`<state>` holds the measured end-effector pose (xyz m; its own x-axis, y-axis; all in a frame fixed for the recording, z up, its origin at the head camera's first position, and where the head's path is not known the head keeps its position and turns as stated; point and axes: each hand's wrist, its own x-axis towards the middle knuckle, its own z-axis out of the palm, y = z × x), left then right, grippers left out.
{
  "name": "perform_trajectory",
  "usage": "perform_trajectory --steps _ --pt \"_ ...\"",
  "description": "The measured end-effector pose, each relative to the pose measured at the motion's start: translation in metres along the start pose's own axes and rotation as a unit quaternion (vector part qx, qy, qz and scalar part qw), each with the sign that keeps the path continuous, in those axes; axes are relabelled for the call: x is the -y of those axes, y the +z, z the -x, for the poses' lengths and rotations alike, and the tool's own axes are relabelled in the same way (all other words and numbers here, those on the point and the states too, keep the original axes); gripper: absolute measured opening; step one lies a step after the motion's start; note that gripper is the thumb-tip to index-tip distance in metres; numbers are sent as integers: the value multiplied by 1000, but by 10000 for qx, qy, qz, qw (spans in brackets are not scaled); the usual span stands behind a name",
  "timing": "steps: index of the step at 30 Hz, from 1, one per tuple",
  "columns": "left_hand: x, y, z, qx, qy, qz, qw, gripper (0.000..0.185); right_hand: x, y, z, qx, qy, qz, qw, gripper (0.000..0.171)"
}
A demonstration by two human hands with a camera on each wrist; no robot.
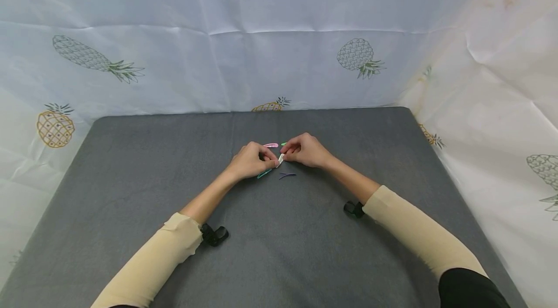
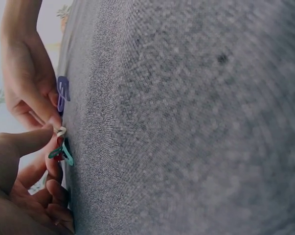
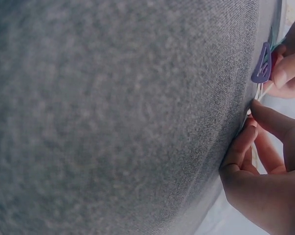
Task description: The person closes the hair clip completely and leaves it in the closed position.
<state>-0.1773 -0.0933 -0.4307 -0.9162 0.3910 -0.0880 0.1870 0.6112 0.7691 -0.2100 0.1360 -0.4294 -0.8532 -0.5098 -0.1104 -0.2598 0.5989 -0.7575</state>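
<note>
A small white snap hair clip [image 1: 281, 159] is stretched between my two hands. My left hand [image 1: 254, 160] pinches its near end between thumb and fingers, while my right hand [image 1: 307, 150] pinches the far end. In the right wrist view the white clip's [image 3: 259, 93] thin strips stand apart. A teal hair clip [image 1: 264, 173] lies right beside the left fingertips, its two parts spread. Just in front of the hands lies a purple hair clip [image 1: 286, 175], also spread. Something red [image 2: 58, 148] shows behind the teal clip in the left wrist view.
Beyond the fingers lie a pink hair clip [image 1: 271, 145] and a green hair clip [image 1: 284, 144], the green one mostly hidden by the right hand. A dark grey cloth covers the table [image 1: 279, 259]. White pineapple-print curtains [image 1: 261, 66] hang at the back and sides.
</note>
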Motion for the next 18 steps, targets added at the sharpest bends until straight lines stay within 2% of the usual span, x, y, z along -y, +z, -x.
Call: perform_trajectory --steps 18 --pt "-5 3 0 -47 -66 -220 9997 12 1 0 0 58 49 76 9999 20"
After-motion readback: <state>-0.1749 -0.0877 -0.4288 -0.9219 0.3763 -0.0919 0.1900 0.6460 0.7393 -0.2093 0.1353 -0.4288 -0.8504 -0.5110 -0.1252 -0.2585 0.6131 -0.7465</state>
